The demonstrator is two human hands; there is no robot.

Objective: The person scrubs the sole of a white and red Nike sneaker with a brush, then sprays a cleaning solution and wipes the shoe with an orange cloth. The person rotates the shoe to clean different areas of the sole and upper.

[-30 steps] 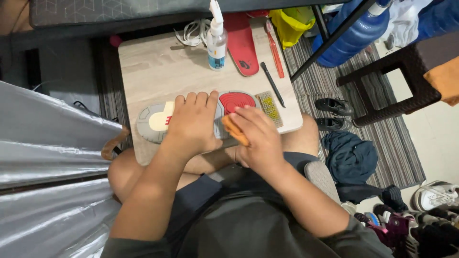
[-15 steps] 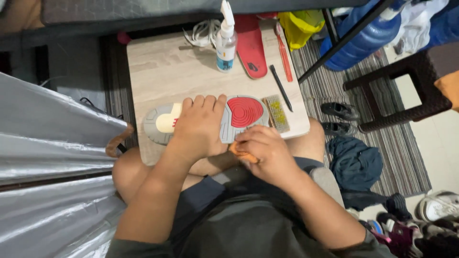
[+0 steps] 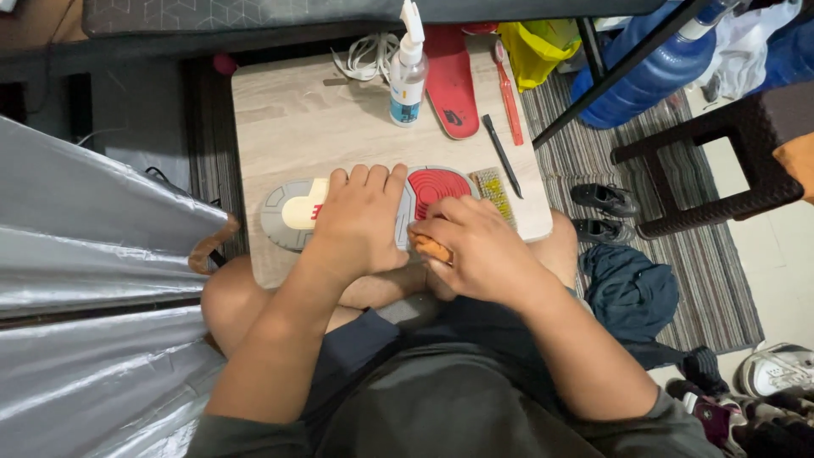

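Hands (image 3: 365, 216) scrubbing shoe sole (image 3: 292, 212), seemingly.

Left hand (image 3: 363, 222) pressed flat, fingers spread — right hand (image 3: 475, 250) curled, gripping.

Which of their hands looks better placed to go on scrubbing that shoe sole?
Probably the right hand: it grips the brush at the near edge of the shoe sole. The left hand lies flat across the sole's middle, pinning it down.

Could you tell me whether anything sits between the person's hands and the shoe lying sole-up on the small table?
Nothing visible does. The left hand presses flat on the shoe's sole. The right hand grips an orange-handled brush at the shoe's near edge, beside the red forefoot patch.
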